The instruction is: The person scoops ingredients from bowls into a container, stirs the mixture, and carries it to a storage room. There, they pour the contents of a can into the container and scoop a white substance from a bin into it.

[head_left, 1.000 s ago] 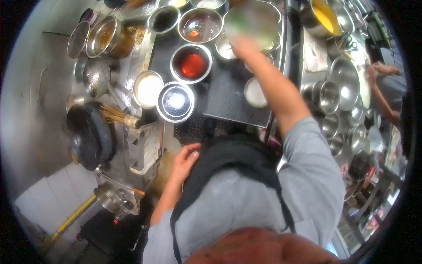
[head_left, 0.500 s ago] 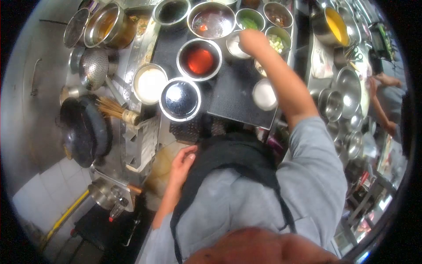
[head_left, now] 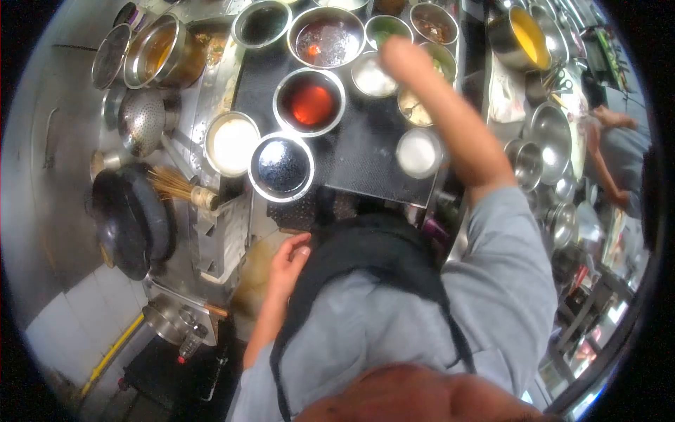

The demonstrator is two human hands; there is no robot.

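Note:
My right hand (head_left: 403, 59) is stretched over the far bowls, between a bowl of white powder (head_left: 373, 74) and a bowl of chopped greens (head_left: 383, 31). Its fingers point away and are hidden, so what they hold does not show. Under my forearm, a bowl of pale chopped food (head_left: 415, 105) and another bowl with pale green pieces (head_left: 444, 62) are partly covered. Nearer me stands a second bowl of white contents (head_left: 420, 152). Beside my black apron (head_left: 365, 243) hangs my left hand (head_left: 288, 256), fingers loosely bent and apart, holding nothing.
Bowls of red liquid (head_left: 309, 103), dark liquid (head_left: 282, 166) and white liquid (head_left: 233, 143) crowd the dark counter. A wok (head_left: 130, 218), bamboo brush (head_left: 183, 190) and perforated ladle (head_left: 141, 122) sit left. At right are a yellow-filled pot (head_left: 527, 43) and a co-worker's arm (head_left: 605, 165).
My right hand has shifted away from the white powder bowl, toward the chopped greens, uncovering more of the powder. The view has moved slightly. My left hand stays beside the apron.

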